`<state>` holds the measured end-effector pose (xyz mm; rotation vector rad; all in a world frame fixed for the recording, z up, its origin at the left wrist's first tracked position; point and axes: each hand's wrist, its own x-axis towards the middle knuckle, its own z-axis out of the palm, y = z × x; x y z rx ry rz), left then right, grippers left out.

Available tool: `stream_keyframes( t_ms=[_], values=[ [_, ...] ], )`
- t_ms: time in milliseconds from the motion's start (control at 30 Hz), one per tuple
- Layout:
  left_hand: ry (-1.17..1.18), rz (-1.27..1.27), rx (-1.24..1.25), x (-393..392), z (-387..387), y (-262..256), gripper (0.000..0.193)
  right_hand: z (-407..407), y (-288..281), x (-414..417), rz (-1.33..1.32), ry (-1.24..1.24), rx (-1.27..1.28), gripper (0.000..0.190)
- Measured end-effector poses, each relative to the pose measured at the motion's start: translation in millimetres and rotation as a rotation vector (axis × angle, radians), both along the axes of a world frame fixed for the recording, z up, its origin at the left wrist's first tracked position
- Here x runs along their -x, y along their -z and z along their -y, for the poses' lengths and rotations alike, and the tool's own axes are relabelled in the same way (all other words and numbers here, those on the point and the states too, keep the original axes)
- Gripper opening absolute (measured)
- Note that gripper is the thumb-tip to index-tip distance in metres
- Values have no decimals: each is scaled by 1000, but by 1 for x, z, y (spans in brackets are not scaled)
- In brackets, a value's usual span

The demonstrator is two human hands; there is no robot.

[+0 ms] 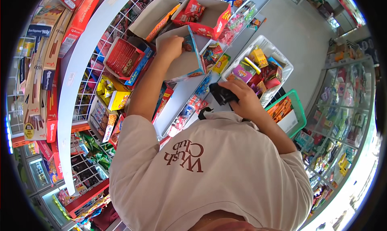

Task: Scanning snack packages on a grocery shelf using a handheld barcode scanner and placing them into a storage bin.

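My left hand (170, 46) reaches into an open blue-edged cardboard display box (184, 61), its fingers bent at the inside near a few small dark packets (188, 43). Whether those fingers hold a packet is hidden. My right hand (245, 98) grips a black object (222, 93), perhaps a device, in front of my shirt collar. Beyond that hand stands a white plastic basket (287, 65) filled with assorted boxed and wrapped snacks. Close to the blue-edged box are an open Superstar box (154, 16) and a red box (208, 28) with red packets inside.
On the left, a box of red wafer packs (122, 57), a yellow box (119, 100) and a waffle box (101, 117) stand by a white wire rack (83, 101). A green basket (299, 122) holds orange packets. A glass display case (335, 110) lies at right.
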<state>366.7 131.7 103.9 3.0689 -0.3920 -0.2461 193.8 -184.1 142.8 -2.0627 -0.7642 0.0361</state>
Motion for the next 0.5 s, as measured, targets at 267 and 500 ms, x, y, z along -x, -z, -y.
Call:
stream_keyframes(
  t_ms=[267,500],
  values=[
    [-103,123,135,44,7,-33,36,-31,-24,-23,51,-82,-5,60],
    [-312,-52,376,165,-45,-73,29,-31,-7,-15,86,-105,-35,58]
  ],
)
